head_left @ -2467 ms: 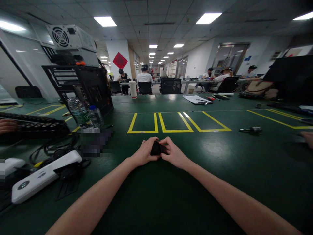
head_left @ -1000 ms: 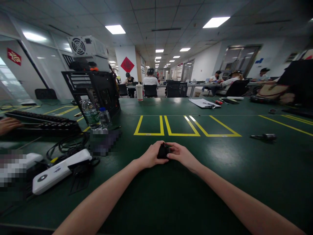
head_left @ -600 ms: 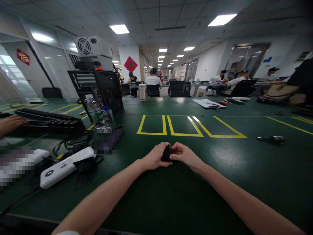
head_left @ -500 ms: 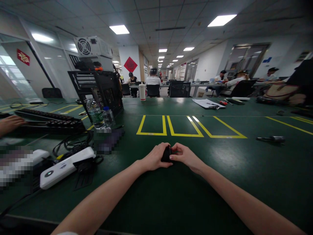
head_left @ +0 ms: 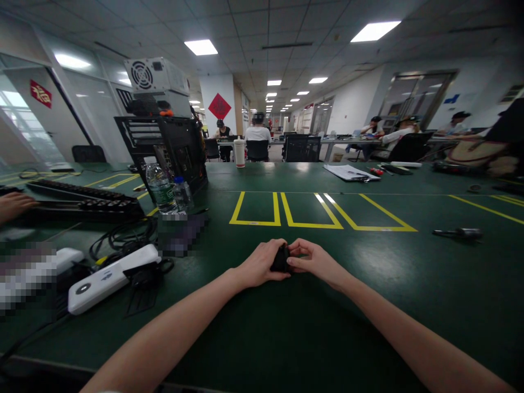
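Both of my hands meet over the green table (head_left: pixel 286 333), around a small black block-like object (head_left: pixel 280 258) whose kind I cannot make out. My left hand (head_left: pixel 262 263) wraps it from the left, thumb low and fingers over the top. From the right, my right hand (head_left: pixel 309 259) pinches its edge between thumb and fingertips. Much of the object is hidden by my fingers. Beyond the hands, yellow tape outlines (head_left: pixel 256 222) mark the tabletop.
At left stand a water bottle (head_left: pixel 160 188), a smaller blue-capped bottle (head_left: pixel 182 195), an open computer case (head_left: pixel 184 147) and a white power bank (head_left: pixel 112 277) among cables. Another person's hand (head_left: pixel 16 207) rests by a black keyboard (head_left: pixel 94 207). A screwdriver-like tool (head_left: pixel 460 234) and a clipboard (head_left: pixel 350 173) lie to the right.
My right hand has shifted very slightly right, still pinching the black object's edge. My left hand keeps its hold. The whole view has moved a little.
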Demonstrator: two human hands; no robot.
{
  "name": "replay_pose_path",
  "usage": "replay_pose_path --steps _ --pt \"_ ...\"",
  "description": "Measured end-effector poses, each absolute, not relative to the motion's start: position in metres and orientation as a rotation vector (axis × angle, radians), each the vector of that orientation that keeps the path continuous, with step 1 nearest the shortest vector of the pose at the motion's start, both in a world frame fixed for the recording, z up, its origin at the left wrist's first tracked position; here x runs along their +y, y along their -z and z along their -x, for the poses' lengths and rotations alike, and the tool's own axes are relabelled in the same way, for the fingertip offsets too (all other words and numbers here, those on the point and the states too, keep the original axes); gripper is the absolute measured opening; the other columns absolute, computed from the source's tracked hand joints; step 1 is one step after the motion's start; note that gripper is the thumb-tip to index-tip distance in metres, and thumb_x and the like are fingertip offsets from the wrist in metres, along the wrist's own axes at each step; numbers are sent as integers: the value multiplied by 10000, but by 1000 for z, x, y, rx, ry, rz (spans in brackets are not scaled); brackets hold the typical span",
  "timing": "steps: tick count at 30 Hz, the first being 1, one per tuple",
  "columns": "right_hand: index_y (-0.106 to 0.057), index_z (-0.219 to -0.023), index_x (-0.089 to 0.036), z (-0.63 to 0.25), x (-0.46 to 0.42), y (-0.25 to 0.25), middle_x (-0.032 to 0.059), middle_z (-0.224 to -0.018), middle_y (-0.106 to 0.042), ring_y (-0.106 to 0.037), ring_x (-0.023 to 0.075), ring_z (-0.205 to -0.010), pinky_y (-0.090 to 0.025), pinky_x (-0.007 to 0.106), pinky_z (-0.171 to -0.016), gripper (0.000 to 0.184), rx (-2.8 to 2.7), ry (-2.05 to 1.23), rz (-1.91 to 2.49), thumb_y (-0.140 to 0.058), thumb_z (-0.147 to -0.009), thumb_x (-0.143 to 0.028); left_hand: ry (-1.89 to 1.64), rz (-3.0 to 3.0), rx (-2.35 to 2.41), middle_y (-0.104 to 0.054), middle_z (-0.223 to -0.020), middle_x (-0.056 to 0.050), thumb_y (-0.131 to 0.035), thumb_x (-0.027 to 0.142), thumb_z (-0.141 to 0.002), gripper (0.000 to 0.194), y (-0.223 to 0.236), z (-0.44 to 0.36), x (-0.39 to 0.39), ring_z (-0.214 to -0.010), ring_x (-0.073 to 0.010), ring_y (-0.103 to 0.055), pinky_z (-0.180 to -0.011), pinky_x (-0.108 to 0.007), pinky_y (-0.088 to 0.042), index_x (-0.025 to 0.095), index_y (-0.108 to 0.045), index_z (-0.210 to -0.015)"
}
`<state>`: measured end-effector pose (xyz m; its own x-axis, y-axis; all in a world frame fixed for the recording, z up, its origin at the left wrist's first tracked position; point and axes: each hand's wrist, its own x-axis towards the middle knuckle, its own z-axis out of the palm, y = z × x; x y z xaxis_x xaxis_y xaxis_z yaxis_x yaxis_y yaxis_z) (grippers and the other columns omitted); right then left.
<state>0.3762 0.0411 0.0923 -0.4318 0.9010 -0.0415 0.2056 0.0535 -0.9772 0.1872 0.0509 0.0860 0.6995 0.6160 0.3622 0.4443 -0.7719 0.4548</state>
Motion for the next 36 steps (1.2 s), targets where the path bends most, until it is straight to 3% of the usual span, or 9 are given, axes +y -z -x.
replay_pose_path --steps 5,11,16,23,28,36 --pt "-466 -918 -198 -374 40 -91 13 -978 -547 -586 171 -877 -474 358 -791 315 -1757 -1381 998 -648 -661 -225 -724 -2564 859 -460 -1118 -85 -644 332 -696 639 -85 -186 52 -958 -230 -484 -838 -364 -378 198 -272 -1198" --pt "-495 -855 -186 -372 40 -91 8 -921 -560 -578 165 -845 -466 352 -777 219 -1694 -1359 1033 -602 -707 -306 -707 -2561 867 -457 -1131 -83 -636 338 -702 628 -87 -186 52 -987 -236 -479 -861 -376 -361 214 -272 -1198" --pt "-486 -954 -199 -373 42 -88 35 -972 -569 -557 191 -911 -452 380 -801 301 -1682 -1366 1149 -604 -704 -318 -684 -2565 863 -464 -1121 -80 -632 330 -707 607 -88 -187 52 -962 -229 -488 -838 -362 -374 211 -285 -1191" --pt "-478 -860 -186 -374 41 -88 16 -929 -541 -548 176 -884 -477 367 -783 272 -1765 -1329 1051 -649 -667 -272 -713 -2561 888 -476 -1101 -86 -657 338 -678 649 -82 -189 55 -958 -242 -490 -818 -362 -377 203 -286 -1193" --pt "-479 -865 -196 -373 41 -88 22 -928 -541 -560 167 -858 -498 371 -767 205 -1651 -1429 1083 -549 -751 -350 -715 -2557 869 -463 -1127 -91 -652 330 -684 649 -84 -189 54 -975 -244 -480 -842 -373 -362 207 -278 -1201" --pt "-471 -888 -195 -374 40 -92 17 -960 -526 -568 176 -870 -482 371 -771 245 -1738 -1391 1032 -606 -706 -286 -730 -2566 874 -475 -1078 -76 -652 326 -682 633 -83 -189 54 -906 -222 -491 -798 -347 -383 205 -287 -1185"
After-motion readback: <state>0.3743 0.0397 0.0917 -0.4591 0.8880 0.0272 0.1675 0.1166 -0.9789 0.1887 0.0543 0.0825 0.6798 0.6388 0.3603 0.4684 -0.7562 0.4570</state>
